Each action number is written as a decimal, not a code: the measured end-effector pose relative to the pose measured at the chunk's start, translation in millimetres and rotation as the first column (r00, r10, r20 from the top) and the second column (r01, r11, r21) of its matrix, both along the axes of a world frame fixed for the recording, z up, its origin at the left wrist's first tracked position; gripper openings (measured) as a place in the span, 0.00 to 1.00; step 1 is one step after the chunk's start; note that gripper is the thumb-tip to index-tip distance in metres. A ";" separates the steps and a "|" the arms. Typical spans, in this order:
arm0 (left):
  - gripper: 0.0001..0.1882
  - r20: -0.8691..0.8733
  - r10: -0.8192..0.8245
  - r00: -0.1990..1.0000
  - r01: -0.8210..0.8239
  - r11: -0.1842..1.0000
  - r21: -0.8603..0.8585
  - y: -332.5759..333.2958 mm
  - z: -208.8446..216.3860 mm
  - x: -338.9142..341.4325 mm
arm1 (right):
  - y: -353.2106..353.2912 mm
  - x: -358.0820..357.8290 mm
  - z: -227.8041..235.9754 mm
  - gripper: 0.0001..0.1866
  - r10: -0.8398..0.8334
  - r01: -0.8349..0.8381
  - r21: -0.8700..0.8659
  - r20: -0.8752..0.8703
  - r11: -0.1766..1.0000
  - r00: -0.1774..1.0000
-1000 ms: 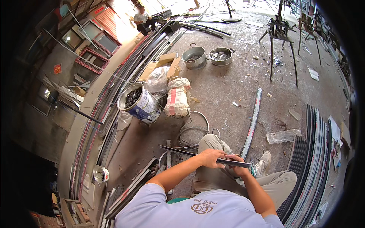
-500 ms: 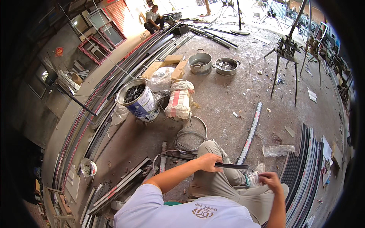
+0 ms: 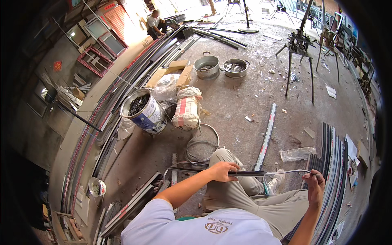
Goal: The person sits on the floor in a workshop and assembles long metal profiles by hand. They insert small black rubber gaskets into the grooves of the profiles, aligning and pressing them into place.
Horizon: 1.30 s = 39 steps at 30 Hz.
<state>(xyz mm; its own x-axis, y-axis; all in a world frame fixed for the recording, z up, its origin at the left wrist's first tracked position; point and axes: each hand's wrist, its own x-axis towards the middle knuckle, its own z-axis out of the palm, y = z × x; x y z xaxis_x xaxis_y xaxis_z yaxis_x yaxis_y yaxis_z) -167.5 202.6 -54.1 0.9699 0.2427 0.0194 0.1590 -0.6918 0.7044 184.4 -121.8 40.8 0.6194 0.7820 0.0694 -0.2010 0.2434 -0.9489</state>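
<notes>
My left hand is wrapped around a long, narrow dark profile bar, which lies crosswise over my bent knee. From the bar's right end a thin grey flexible strip stretches out in a slight arc. My right hand, raised at the right, pinches the far end of that strip between thumb and fingers. On the floor beyond my knee lies a loose coil of similar thin grey strip. How the strip sits in the bar is too small to tell.
Stacked long profiles lie at my right, more profiles at my left. Ahead stand a bucket of black pieces, a wrapped bundle and two metal pots. A single profile lies ahead. Another person sits far off.
My right hand has moved right and slightly up, drawing the grey strip out longer from the bar's end. My left hand keeps its hold on the bar. The view has shifted a little.
</notes>
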 end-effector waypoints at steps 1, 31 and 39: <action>0.18 -0.004 0.007 1.000 -0.007 1.000 -0.011 -0.4 1.8 -0.2 | 1.2 8.1 -1.0 0.13 0.078 -0.079 0.026 0.036 0.997 0.996; 0.17 -0.279 -0.016 0.960 -0.054 0.969 -0.241 13.4 -7.9 16.3 | 107.8 -88.8 -34.5 0.09 0.379 0.069 -0.506 0.723 0.860 0.577; 0.16 -0.309 -0.008 0.951 -0.077 0.962 -0.264 12.5 -5.4 17.2 | 109.9 -91.5 -35.6 0.08 0.364 0.104 -0.462 0.801 0.881 0.475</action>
